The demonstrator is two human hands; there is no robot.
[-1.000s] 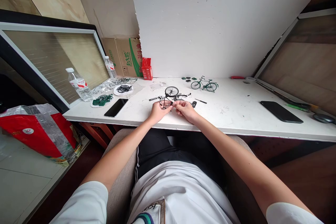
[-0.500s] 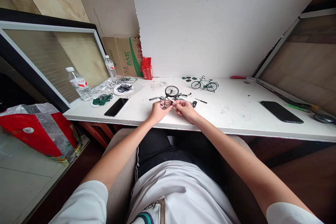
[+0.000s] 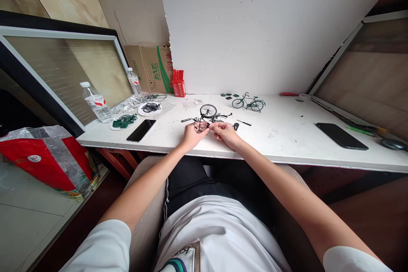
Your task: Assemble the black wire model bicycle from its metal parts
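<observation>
Near the table's front edge, my left hand [image 3: 192, 136] is closed on a black model bicycle [image 3: 208, 111], whose one wheel stands up above the fingers. My right hand [image 3: 224, 132] meets it from the right, fingers pinched at the model's lower part; whatever small piece lies between the fingertips is too small to name. Loose black parts [image 3: 245, 123] lie just beyond and to the right of my hands. A finished-looking green model bicycle [image 3: 256, 104] stands farther back, with small dark green pieces [image 3: 236, 95] beside it.
On the white table [image 3: 280, 136], left, are a phone [image 3: 141, 130], a plate of green parts [image 3: 125, 121], a plate of black parts [image 3: 150, 107] and water bottles [image 3: 97, 103]. A red box [image 3: 179, 83] stands behind. Another phone [image 3: 342, 136] and a mouse [image 3: 394, 144] are right.
</observation>
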